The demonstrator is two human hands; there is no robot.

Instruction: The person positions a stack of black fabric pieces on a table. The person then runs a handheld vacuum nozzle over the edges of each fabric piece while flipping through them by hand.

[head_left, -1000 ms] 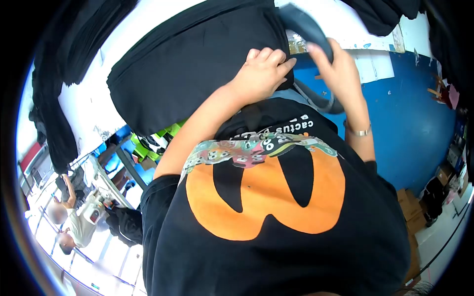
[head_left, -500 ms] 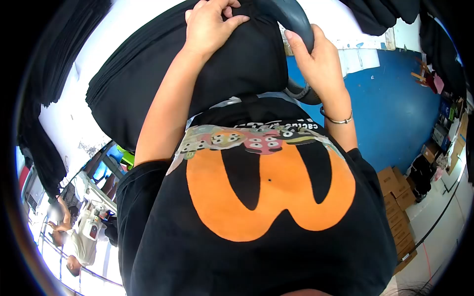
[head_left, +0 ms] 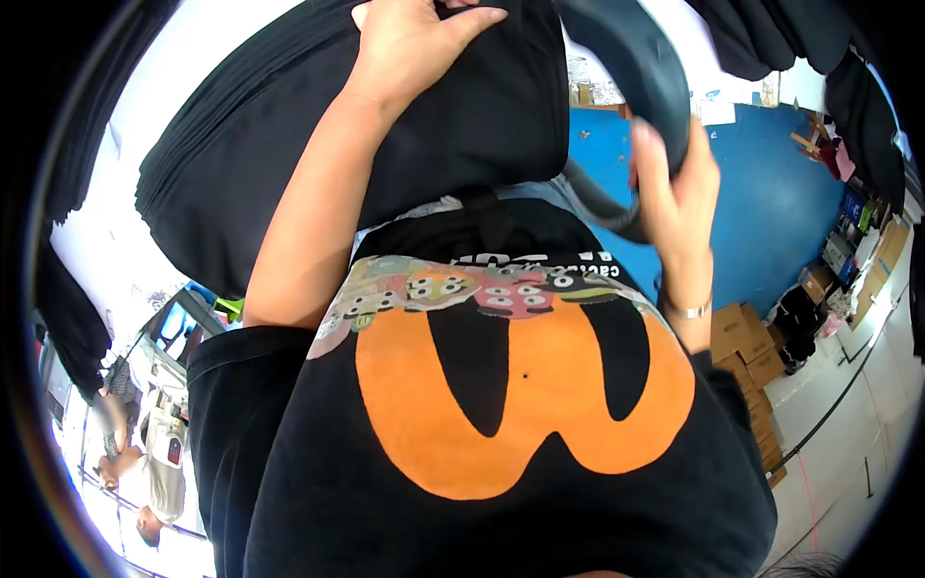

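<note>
Rests left hand (head_left: 400, 48) on black cloth stack (head_left: 462, 120), across near edge of white worktop (head_left: 146, 120); thumb stretched out, other fingers partly out of view, cannot tell if pinching cloth. Holds dark curved band (head_left: 644, 72) in right hand (head_left: 679, 188), beside stack's right edge, thumb and fingers closed around it.

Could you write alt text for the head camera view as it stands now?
A person's left hand rests on a stack of black fabric while their right hand grips a dark, curved band-like object beside it. The wearer's black shirt with an orange graphic fills the lower middle.
</note>
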